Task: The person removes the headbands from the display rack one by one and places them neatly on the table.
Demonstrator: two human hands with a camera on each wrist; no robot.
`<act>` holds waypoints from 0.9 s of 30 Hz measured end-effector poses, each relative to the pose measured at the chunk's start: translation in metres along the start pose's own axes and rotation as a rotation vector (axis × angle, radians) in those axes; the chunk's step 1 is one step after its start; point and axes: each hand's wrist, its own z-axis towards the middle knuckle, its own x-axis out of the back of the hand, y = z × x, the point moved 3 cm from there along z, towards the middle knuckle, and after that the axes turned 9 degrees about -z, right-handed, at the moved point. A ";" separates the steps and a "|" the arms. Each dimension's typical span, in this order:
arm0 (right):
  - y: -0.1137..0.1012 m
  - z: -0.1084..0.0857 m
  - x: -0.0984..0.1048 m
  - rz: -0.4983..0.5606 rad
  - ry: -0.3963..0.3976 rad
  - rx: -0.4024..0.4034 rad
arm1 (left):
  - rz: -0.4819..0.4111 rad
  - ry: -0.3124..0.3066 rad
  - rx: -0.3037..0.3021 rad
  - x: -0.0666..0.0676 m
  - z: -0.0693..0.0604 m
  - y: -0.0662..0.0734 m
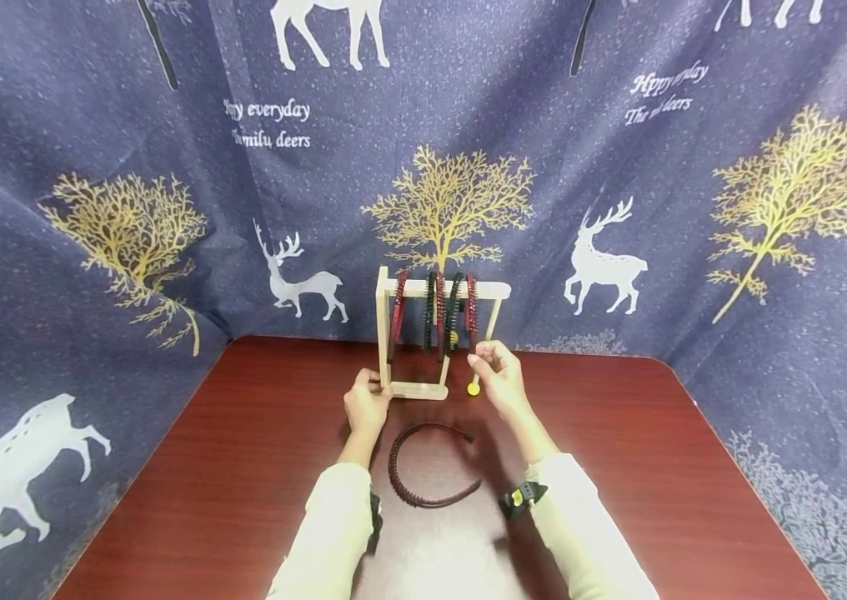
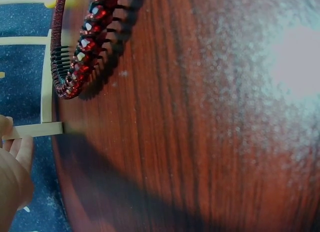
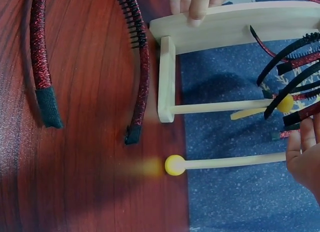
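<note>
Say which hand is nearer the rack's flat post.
Left. The left hand grips the flat post near its foot; the right hand is well to its right, at the rightmost hanging headband.

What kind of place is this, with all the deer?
Probably a tabletop workspace indoors, though I can't tell which room. There's a reddish-brown table, a blue deer-print cloth hung around it, and a wooden rack with headbands hanging on it.

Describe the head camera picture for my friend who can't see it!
A person's left hand grips a wooden rack hung with red and black headbands, while the right hand holds the end of a red headband. Another headband lies on the brown table; behind hangs a blue deer cloth.
</note>
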 end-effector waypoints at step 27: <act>-0.045 0.019 0.038 0.077 0.106 0.091 | 0.003 -0.006 0.022 0.000 0.000 -0.004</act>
